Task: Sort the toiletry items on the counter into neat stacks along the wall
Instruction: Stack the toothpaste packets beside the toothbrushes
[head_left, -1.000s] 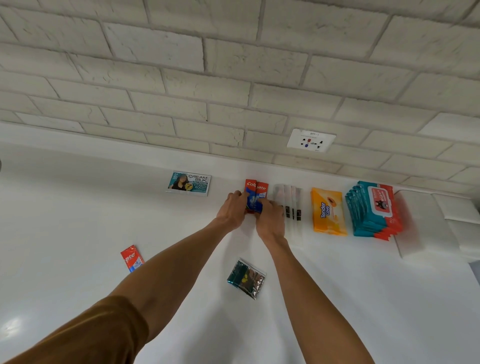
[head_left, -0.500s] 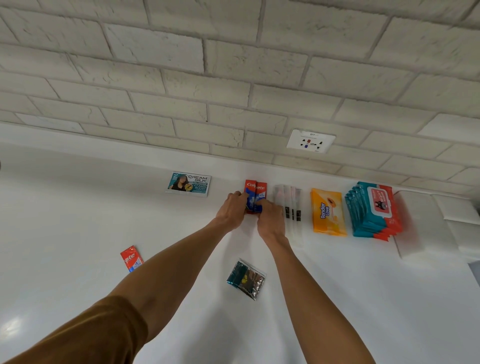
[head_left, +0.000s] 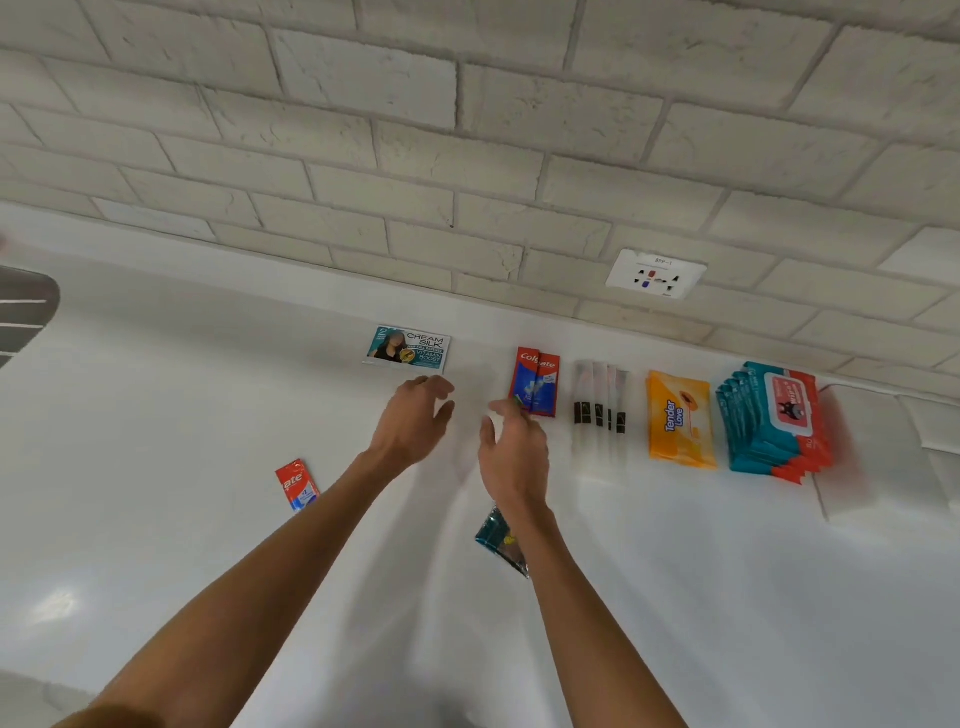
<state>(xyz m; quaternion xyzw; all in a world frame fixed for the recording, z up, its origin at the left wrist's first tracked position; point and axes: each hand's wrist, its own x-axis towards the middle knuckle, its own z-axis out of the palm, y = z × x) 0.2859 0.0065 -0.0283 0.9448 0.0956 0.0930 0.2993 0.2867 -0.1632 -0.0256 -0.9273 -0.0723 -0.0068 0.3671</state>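
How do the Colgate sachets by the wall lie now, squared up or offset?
Offset. The Colgate sachets lie flat, overlapping, one shifted right of the other; left hand and right hand are open.

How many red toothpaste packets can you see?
3. Two overlap in the toothpaste stack by the wall; one loose toothpaste packet lies nearer, to the left. Others may hide underneath.

2 arms outstretched; left grip (head_left: 410, 422) and right grip (head_left: 513, 453) hover, fingers relaxed.
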